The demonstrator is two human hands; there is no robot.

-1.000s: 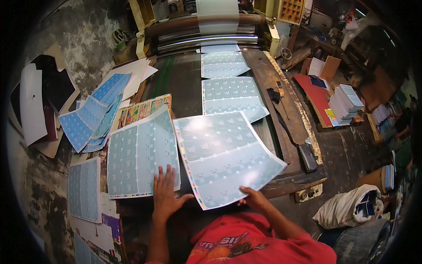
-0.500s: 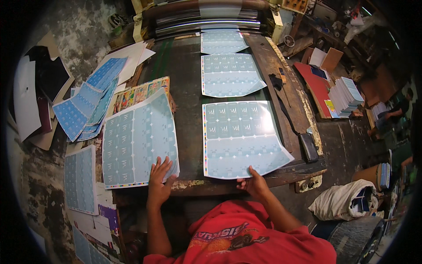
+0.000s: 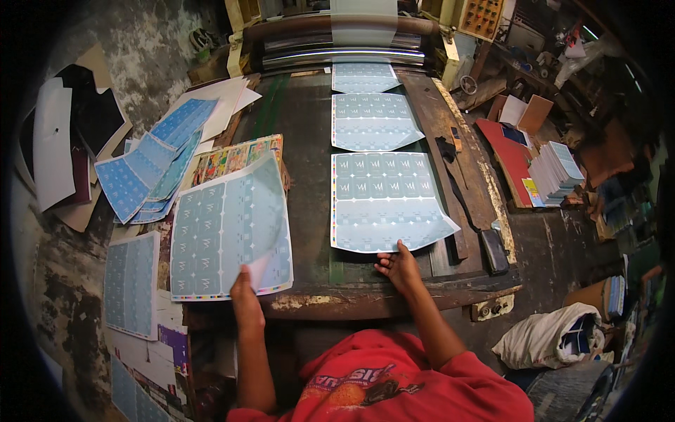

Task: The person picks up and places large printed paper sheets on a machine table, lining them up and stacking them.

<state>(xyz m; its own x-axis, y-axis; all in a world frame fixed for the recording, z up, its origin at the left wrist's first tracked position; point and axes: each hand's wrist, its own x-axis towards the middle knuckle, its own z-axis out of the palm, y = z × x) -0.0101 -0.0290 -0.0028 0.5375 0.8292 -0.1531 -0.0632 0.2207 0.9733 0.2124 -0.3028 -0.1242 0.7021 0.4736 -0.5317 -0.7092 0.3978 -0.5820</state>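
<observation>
My left hand (image 3: pixel 246 299) is closed on the near edge of the top printed sheet (image 3: pixel 235 218) of a stack. That edge curls up, showing its pale underside beside my fingers. My right hand (image 3: pixel 399 266) pinches the near edge of another pale blue printed sheet (image 3: pixel 383 211) on the worn table, thumb on top and fingers beneath. Beyond it, a second printed sheet (image 3: pixel 373 130) and a third printed sheet (image 3: pixel 363 77) lie in a line leading to the metal rollers (image 3: pixel 344 58).
A dark wooden bar (image 3: pixel 450 218) runs along the sheets' right side, with a black pouch (image 3: pixel 495 251) near it. Blue printed sheets (image 3: pixel 130 172) fan out at the left. Stacked booklets (image 3: pixel 555 169) stand at the right, above a white sack (image 3: pixel 541 336).
The sheet at my right hand has slid away toward the rollers, and that hand has followed. My left hand has gone from lying spread on the stack to gripping the top sheet's edge.
</observation>
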